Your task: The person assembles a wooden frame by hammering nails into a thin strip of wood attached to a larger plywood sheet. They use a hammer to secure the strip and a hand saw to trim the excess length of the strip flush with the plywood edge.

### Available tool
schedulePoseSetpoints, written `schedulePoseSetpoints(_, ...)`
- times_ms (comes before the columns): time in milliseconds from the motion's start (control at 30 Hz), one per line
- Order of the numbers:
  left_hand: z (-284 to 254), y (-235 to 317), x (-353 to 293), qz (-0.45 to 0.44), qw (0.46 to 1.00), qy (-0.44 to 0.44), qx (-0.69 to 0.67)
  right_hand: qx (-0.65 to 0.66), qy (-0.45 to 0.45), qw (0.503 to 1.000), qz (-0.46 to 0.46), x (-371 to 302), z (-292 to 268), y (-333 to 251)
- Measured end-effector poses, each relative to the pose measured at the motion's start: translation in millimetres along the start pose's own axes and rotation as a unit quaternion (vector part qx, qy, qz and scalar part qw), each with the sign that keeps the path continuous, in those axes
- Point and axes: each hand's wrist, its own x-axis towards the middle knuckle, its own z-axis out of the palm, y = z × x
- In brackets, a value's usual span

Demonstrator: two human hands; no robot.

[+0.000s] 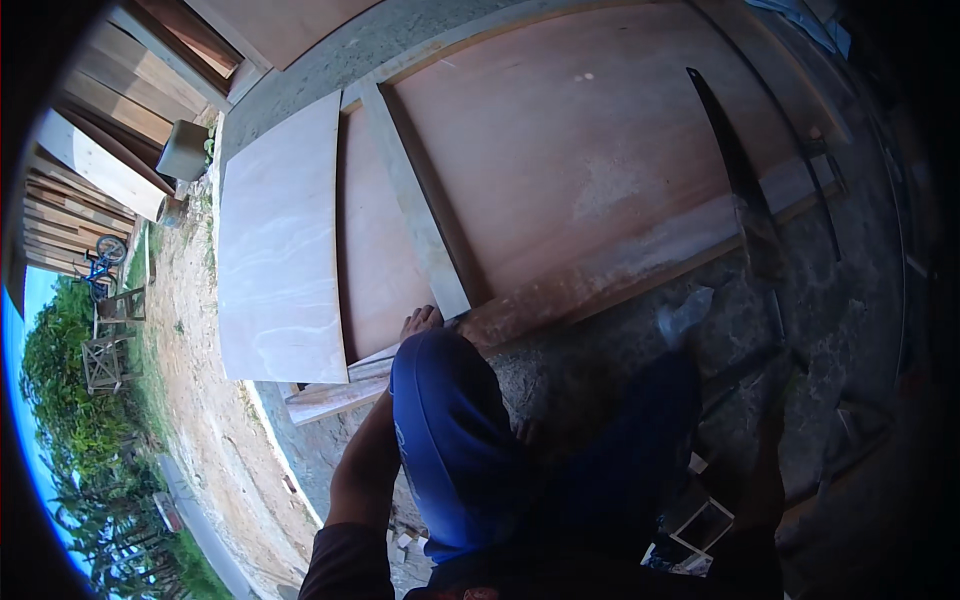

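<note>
Wooden batten (415,200) under the left hand (421,320), fingers flat on its near end, ungripped.

A large reddish-brown plywood panel (590,150) fills the upper middle of the frame, marked with pale, chalky smears toward its lower right. Left of centre lies a paler sheet (282,240), whitish-pink with faint wavy grain. A grey-beige batten (415,200) runs between them. The handsaw (735,160) at upper right is dark, almost black. The concrete floor (600,370) in the lower middle is mottled grey. At lower centre, blue cloth (450,440) covers a knee, and the sleeve (345,565) at the bottom edge is dark maroon-brown. At far left stand green trees (80,420), a strip of bright blue sky, sandy tan ground (205,400) and a small blue bicycle (102,262).
</note>
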Motion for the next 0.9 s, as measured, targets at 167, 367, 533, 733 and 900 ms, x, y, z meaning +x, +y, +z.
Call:
schedulePoseSetpoints(167, 15, 44, 39, 0.0, 0.987, -0.138, -0.085, 0.063, 0.026, 0.997, -0.045, -15, -48, 83)
schedulePoseSetpoints(367, -22, 16, 9, -0.047, 0.988, -0.144, -0.035, 0.589, -0.012, 0.807, 0.041, -107, -195, -219)
schedulePoseSetpoints(533, 11, 34, 25, 0.039, 0.997, -0.015, -0.066, 0.476, -0.136, 0.843, -0.209, -116, -285, -393)
schedulePoseSetpoints(733, -5, 29, 18, 0.032, 0.998, -0.022, -0.04, 0.506, -0.348, 0.723, -0.317, -171, -223, -570)
schedulePoseSetpoints(900, -1, 23, 11, 0.054, 0.997, 0.001, -0.057, 0.363, -0.164, 0.809, -0.433, -228, -204, -655)
